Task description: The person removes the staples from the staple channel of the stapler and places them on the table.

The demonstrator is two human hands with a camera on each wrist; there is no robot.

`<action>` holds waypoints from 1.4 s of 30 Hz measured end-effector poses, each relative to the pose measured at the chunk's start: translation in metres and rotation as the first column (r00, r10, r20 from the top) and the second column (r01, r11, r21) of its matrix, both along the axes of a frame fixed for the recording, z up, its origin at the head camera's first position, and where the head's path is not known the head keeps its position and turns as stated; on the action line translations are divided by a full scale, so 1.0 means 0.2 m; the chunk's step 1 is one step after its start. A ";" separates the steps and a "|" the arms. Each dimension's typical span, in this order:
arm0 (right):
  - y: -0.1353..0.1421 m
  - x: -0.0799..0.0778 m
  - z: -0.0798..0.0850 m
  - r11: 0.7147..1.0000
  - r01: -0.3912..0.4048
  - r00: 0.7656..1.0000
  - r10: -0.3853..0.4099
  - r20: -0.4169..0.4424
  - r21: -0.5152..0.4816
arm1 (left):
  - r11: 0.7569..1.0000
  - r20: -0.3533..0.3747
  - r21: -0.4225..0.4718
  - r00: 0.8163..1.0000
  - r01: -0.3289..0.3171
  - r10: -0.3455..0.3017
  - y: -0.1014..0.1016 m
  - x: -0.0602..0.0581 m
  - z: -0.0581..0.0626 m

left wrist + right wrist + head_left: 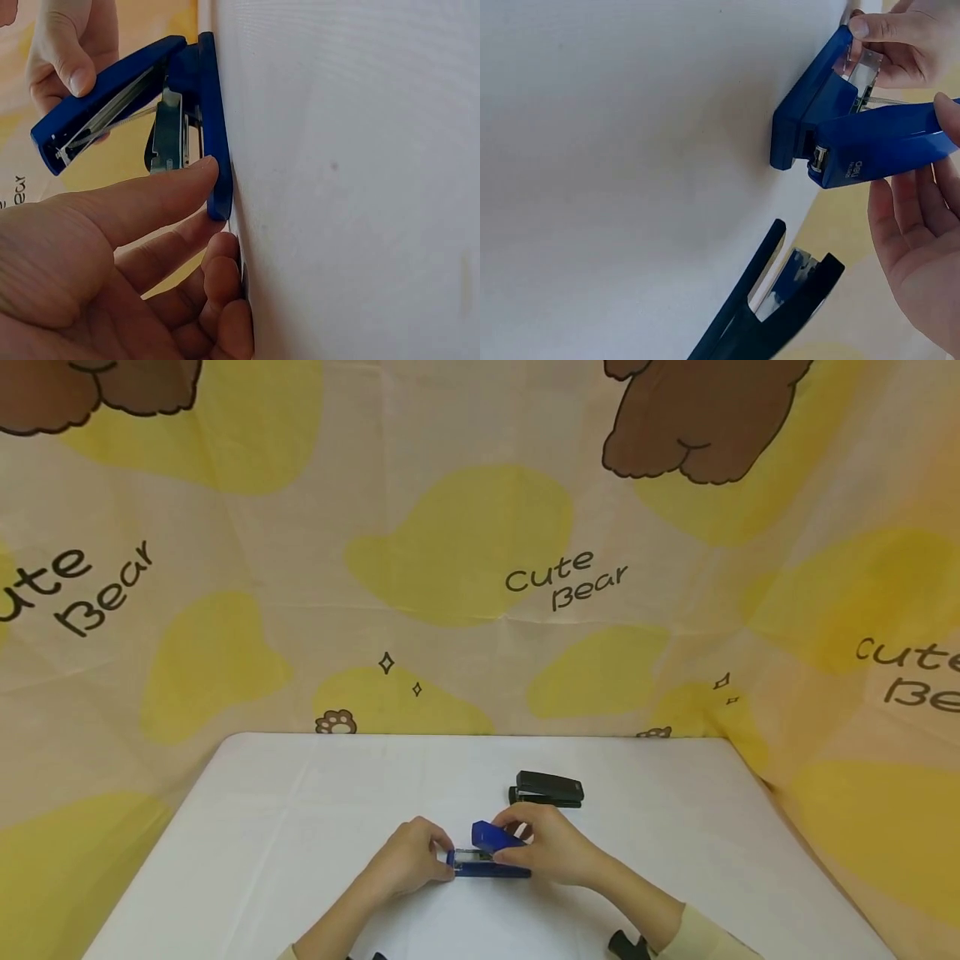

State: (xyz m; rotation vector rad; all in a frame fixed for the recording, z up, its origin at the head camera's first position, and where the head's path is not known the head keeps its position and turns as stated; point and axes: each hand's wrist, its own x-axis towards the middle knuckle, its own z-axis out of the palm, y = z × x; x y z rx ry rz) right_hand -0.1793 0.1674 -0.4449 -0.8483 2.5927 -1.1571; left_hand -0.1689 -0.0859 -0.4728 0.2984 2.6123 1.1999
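Observation:
A blue stapler (491,870) stands on the white table with its top cover swung up, baring the metal staple channel (169,131) and a thin spring rod. My left hand (411,857) pinches the front end of its base between thumb and fingers, as the left wrist view shows closely. With thumb and fingers my right hand (551,847) grips the raised blue cover (885,142). Just beyond the right hand lies a black stapler (550,787), untouched, its arm slightly apart from its base.
The white table (315,810) backs onto a hanging cloth (450,552) printed with bears and yellow patches. Close to the right forearm, at the lower edge of the head view, sits a black object (627,946), partly cut off.

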 end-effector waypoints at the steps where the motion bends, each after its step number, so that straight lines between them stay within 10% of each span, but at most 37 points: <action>1: 0.01 0.00 0.00 1.000 -0.003 1.000 0.003 -0.006 -0.005 | 1.000 -0.001 -0.001 1.000 0.000 0.000 0.00 0.00 0.00; 42: 0.28 0.02 0.07 0.998 0.019 1.000 -0.020 -0.014 -0.061 | 0.999 0.024 -0.041 0.999 -0.021 0.022 0.01 0.00 0.02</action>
